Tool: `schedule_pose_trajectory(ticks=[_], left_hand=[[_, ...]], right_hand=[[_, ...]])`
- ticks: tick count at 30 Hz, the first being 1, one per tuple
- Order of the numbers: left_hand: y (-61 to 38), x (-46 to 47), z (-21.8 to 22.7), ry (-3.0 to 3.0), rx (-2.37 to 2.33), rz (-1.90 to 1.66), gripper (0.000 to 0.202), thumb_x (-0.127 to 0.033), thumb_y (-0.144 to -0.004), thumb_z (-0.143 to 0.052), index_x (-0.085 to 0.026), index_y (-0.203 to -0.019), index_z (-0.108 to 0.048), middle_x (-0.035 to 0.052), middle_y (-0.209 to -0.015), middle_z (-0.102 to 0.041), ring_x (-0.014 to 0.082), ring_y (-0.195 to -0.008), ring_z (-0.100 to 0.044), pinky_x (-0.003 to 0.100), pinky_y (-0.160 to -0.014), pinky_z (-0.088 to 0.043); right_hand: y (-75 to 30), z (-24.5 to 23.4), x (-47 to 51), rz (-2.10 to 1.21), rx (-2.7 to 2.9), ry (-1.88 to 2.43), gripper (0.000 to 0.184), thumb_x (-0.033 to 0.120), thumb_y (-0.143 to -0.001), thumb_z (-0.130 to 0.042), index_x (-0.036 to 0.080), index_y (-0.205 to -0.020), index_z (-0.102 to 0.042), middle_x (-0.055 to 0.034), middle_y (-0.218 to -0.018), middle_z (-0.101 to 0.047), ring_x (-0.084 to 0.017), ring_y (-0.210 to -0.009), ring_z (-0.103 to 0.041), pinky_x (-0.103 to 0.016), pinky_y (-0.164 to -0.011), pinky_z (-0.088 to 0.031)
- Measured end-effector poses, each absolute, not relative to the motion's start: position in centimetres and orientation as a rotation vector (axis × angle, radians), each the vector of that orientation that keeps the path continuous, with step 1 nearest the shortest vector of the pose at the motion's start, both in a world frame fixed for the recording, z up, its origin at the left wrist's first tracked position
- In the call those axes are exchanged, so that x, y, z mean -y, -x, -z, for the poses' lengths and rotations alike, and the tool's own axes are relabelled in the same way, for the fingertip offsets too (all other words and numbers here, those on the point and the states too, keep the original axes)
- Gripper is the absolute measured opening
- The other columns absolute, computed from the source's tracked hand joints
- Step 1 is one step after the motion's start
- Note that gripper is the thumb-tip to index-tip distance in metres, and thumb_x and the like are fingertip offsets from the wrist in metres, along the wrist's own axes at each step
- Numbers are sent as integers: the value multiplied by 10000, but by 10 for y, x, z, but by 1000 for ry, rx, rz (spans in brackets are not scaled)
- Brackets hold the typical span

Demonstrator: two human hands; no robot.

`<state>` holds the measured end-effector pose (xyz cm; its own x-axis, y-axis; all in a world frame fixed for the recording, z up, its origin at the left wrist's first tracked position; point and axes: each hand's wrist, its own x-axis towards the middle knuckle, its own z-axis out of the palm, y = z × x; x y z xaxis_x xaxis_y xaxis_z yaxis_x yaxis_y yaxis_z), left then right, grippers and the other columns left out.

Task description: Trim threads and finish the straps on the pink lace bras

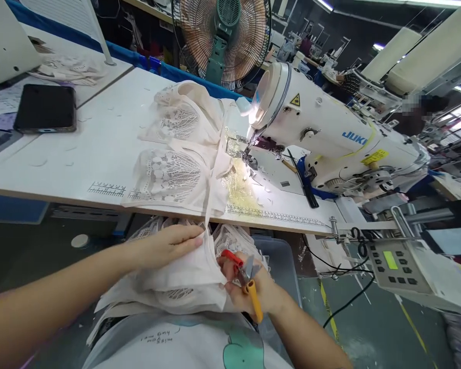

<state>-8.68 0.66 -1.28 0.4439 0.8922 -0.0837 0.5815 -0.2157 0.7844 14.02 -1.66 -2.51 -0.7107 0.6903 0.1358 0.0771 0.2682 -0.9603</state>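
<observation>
In my lap lies a white bra (pixel 176 279) with lace, on a heap of similar white pieces. My left hand (pixel 172 246) grips its upper edge near a narrow white strap (pixel 208 207) that runs up over the table edge. At the other side of the bra, my right hand (pixel 259 287) holds small scissors (pixel 246 277) with red and orange handles. Its fingertips also touch the fabric edge. On the table above my hands lie two lace bra cups (pixel 172 174), joined to the strap and reaching the sewing machine needle area.
A white sewing machine (pixel 322 123) stands at the right, its lamp lit, with a control box (pixel 403 261) below. Black tweezers (pixel 305 184) lie beside it. A phone (pixel 46 108) rests at the left, a fan (pixel 223 41) stands behind, and a grey bin (pixel 280 261) is under the edge.
</observation>
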Motion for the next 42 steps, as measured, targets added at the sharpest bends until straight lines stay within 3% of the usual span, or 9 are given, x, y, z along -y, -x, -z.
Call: schedule_pose_trajectory(ticks=[4, 7, 10, 14, 18, 29, 34, 39, 42], left_hand=[[83, 7, 23, -1769, -1295, -601, 426, -460, -863, -281, -174, -757, -578, 9, -691, -604, 136, -634, -531, 214, -618, -438], [92, 12, 29, -1706, -1255, -654, 411, -460, -864, -292, -177, -782, -579, 2, -723, -618, 132, -661, -541, 199, -630, -431], [102, 14, 29, -1688, -1196, -645, 409, -455, -862, -298, -172, -780, -580, 2, -733, -617, 133, -679, -548, 188, -635, -423], [109, 24, 26, -1722, -976, -485, 391, -400, -871, -300, -166, -732, -580, -12, -627, -554, 108, -574, -496, 175, -553, -391], [115, 37, 33, -1543, -853, -512, 299, -325, -857, -353, -193, -803, -616, -12, -722, -609, 115, -674, -557, 166, -634, -415], [117, 37, 52, -1330, -808, -631, 272, -353, -830, -431, -208, -797, -659, -6, -747, -649, 122, -681, -574, 183, -654, -437], [119, 31, 51, -1411, -887, -579, 302, -368, -845, -397, -173, -816, -626, 11, -774, -635, 136, -738, -572, 205, -702, -438], [109, 26, 44, -1672, -1000, -585, 348, -376, -870, -329, -166, -740, -575, 1, -664, -565, 113, -632, -500, 193, -604, -404], [101, 23, 32, -1834, -1042, -635, 326, -339, -877, -307, -175, -755, -561, 6, -656, -547, 115, -622, -483, 201, -597, -391]], right_hand=[[-160, 5, -16, -1425, 2379, 851, 408, 571, -725, -531, 183, -809, -438, -33, -774, -490, -157, -684, -489, -294, -634, -449], [-167, -9, -45, -1460, 2670, 918, 551, 710, -753, -351, 168, -761, -451, -1, -670, -440, -113, -562, -394, -238, -506, -364], [-158, -14, -65, -1502, 2876, 880, 615, 738, -768, -246, 161, -757, -461, 9, -633, -434, -104, -546, -378, -226, -496, -323], [-135, -14, -71, -1461, 3084, 703, 599, 731, -775, -253, 165, -722, -441, 8, -631, -433, -96, -539, -371, -219, -488, -291], [-121, -14, -67, -1497, 3149, 538, 562, 721, -763, -320, 172, -680, -401, 18, -615, -402, -86, -523, -331, -217, -481, -264], [-105, 0, -60, -1565, 2956, 578, 580, 754, -727, -314, 183, -633, -341, 27, -589, -361, -86, -510, -312, -222, -479, -252], [-110, 10, -58, -1651, 2808, 866, 645, 823, -637, -355, 179, -598, -368, 29, -548, -368, -86, -503, -309, -213, -461, -254], [-120, 3, -50, -1453, 2650, 880, 705, 886, -566, -296, 184, -578, -351, 32, -548, -351, -87, -499, -297, -220, -459, -246], [-121, -7, -47, -1330, 2490, 841, 667, 845, -593, -380, 180, -636, -412, 7, -607, -430, -111, -552, -371, -239, -513, -317]])
